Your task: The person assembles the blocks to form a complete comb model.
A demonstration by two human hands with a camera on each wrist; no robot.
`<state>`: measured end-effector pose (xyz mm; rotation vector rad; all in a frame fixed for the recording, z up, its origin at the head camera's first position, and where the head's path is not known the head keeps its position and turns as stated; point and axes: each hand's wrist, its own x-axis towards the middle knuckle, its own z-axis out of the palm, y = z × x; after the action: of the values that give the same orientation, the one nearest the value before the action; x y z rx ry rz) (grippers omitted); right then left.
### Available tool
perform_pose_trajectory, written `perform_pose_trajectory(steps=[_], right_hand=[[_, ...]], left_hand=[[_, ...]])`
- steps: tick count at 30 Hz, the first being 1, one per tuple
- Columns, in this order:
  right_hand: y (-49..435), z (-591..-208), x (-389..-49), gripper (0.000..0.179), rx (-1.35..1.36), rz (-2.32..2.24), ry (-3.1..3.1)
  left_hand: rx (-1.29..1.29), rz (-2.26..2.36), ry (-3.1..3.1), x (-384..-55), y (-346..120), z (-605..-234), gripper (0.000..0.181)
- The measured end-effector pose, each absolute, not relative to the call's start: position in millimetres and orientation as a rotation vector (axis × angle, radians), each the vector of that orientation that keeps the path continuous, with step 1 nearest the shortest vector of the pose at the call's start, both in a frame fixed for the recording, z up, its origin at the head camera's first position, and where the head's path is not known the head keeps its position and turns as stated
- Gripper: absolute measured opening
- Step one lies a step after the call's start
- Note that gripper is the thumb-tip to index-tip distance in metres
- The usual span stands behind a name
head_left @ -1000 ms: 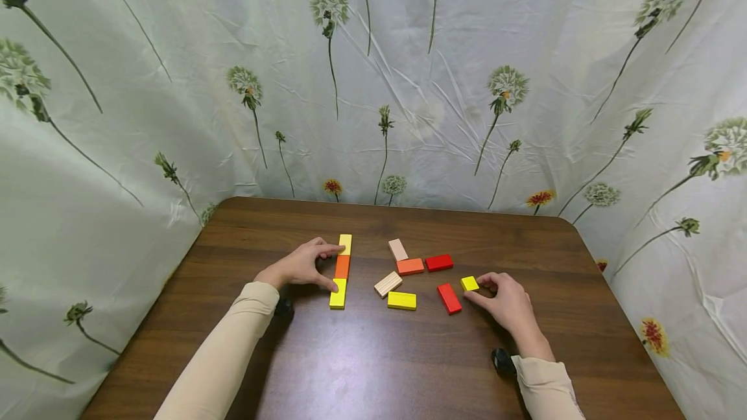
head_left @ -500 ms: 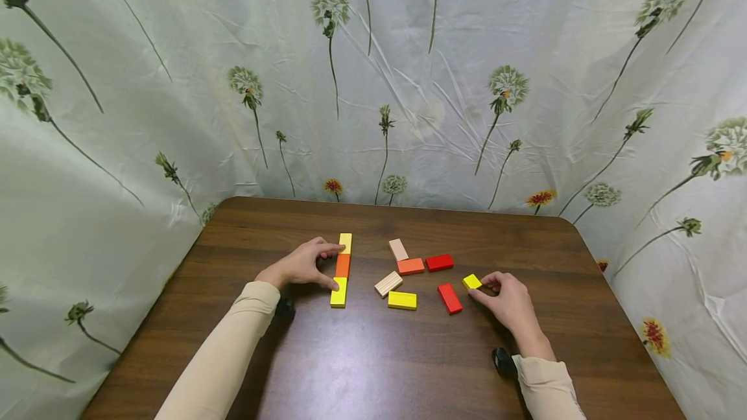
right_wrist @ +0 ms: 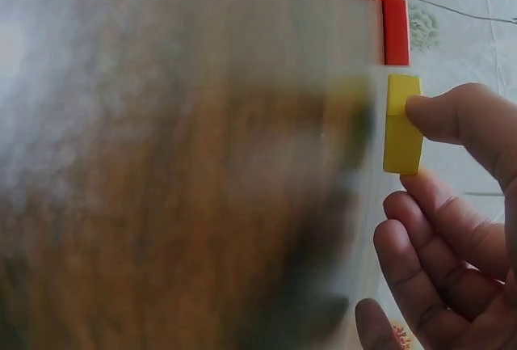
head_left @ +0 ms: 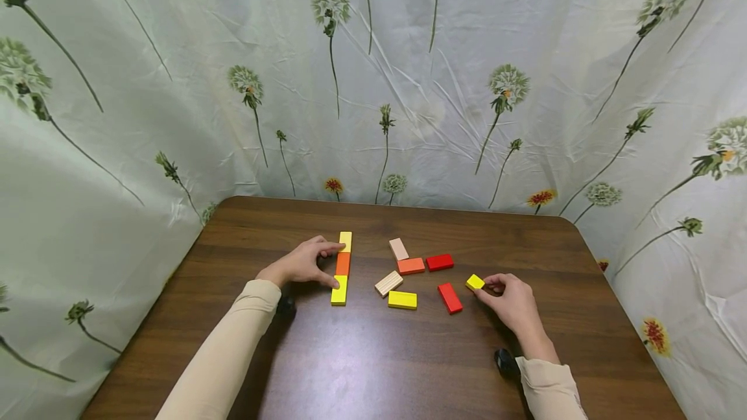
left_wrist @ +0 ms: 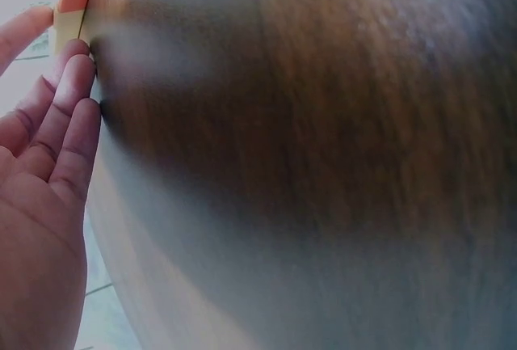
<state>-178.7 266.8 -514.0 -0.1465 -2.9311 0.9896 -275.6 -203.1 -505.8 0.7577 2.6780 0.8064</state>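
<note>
In the head view, my left hand rests at a row of blocks, its index finger on the far yellow block and its thumb on the near yellow block. Between those two lies an orange block. The left wrist view shows these fingers fairly straight at the far end of the row. My right hand pinches another yellow block between thumb and fingertips. In the right wrist view that block appears held just off the tabletop.
On the brown table lie two red blocks, an orange block, a pink block, a striped wooden block and a yellow block. A flowered curtain hangs behind the table's far edge.
The yellow block pinched in my right hand has turned and shifted slightly to the right. My left hand stays at the row, which has edged very slightly away from me.
</note>
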Motion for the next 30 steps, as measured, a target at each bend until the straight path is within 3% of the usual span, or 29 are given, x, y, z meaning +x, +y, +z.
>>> perform_pose_trajectory(steps=[15,30], right_hand=[[250,-498,-172,0.031,-0.026,1.019,-2.859],[193,-487,-162,0.023,0.196,1.034,-2.851]], left_hand=[[0.714,0.794,2.692,-276,-201,-505,0.093],[0.716,0.810,2.692,-275,-202,-505,0.092]])
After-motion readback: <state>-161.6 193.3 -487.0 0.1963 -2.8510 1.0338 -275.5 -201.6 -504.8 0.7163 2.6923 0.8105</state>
